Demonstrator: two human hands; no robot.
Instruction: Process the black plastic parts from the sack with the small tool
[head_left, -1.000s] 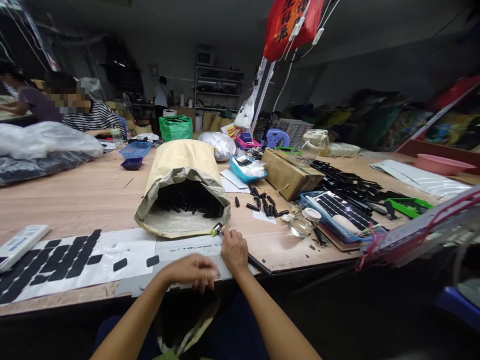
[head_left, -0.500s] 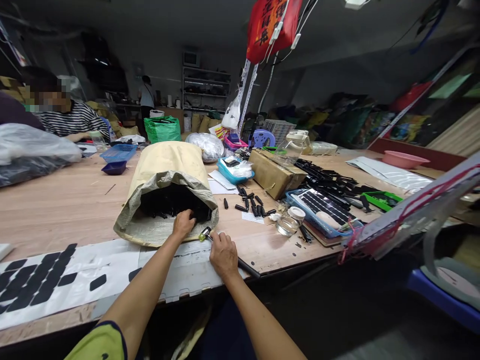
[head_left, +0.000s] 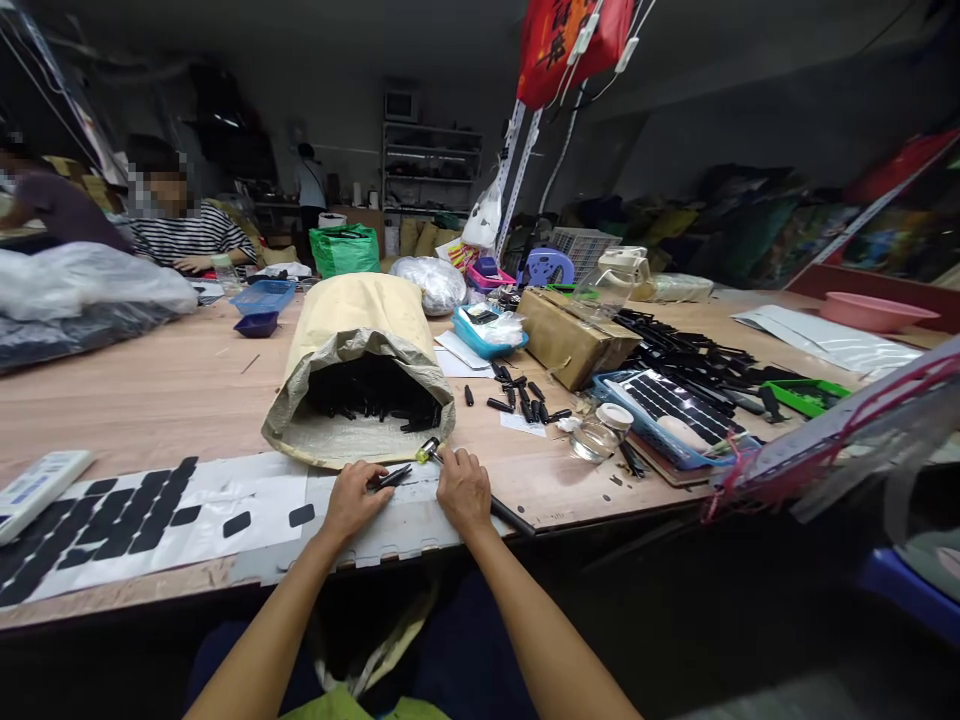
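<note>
My left hand (head_left: 354, 503) is closed on a slim black tapered piece (head_left: 393, 477), low over the table's front edge. My right hand (head_left: 463, 490) grips a small hammer (head_left: 428, 450); its yellowish head points toward the sack and its black handle (head_left: 512, 515) sticks out behind my hand to the right. Just beyond both hands, a tan woven sack (head_left: 358, 310) lies on its side with its mouth toward me, and many black pieces (head_left: 367, 392) show inside. A grey-white sheet (head_left: 360, 535) covers the table under my hands.
Left of me, dark rounded patches (head_left: 237, 523) lie on a white sheet beside a white box (head_left: 45, 490). To the right are loose black pieces (head_left: 531, 408), a glass jar (head_left: 596, 440), a blue basket (head_left: 667, 420) and a cardboard box (head_left: 574, 340). Co-workers sit at the far left.
My left hand has come out of the sack's mouth toward me with a black piece in it. My right hand still holds the hammer in nearly the same place. The view has shifted somewhat.
</note>
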